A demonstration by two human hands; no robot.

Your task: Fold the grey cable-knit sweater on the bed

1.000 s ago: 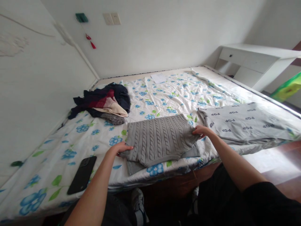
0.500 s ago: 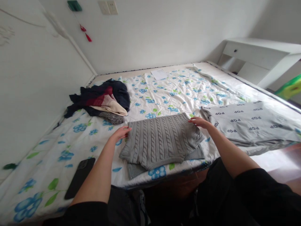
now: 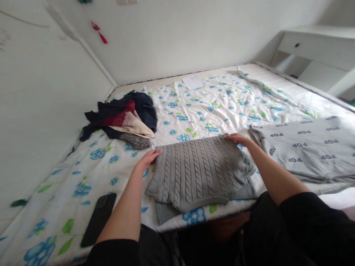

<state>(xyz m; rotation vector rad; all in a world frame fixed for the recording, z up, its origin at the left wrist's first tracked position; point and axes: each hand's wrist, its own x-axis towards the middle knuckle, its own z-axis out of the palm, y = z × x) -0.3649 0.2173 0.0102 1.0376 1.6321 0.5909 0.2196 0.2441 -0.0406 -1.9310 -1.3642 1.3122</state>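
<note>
A grey cable-knit sweater [image 3: 196, 171] lies folded over on the bed, its ribbed edges toward me. At its far left corner my left hand [image 3: 149, 158] is closed, fingers pinching the knit. My right hand [image 3: 237, 139] grips the far right corner between thumb and fingers. The folded edge between the two hands runs nearly straight, and the sweater still rests on the sheet. Some bunched knit sticks out at its right side, below my right hand.
A heap of dark, red and cream clothes [image 3: 130, 120] lies at left. Near my left forearm is a black phone [image 3: 99, 220]. Grey fabric printed "POP" [image 3: 307, 147] is spread at right. White paper [image 3: 193, 82] lies farther back on the flowered sheet [image 3: 172, 127]; a white desk [image 3: 318, 51] stands behind right.
My right hand's fingers have closed more tightly on the sweater's far right corner. The left hand stays at its corner. The view has tilted down slightly and shifted.
</note>
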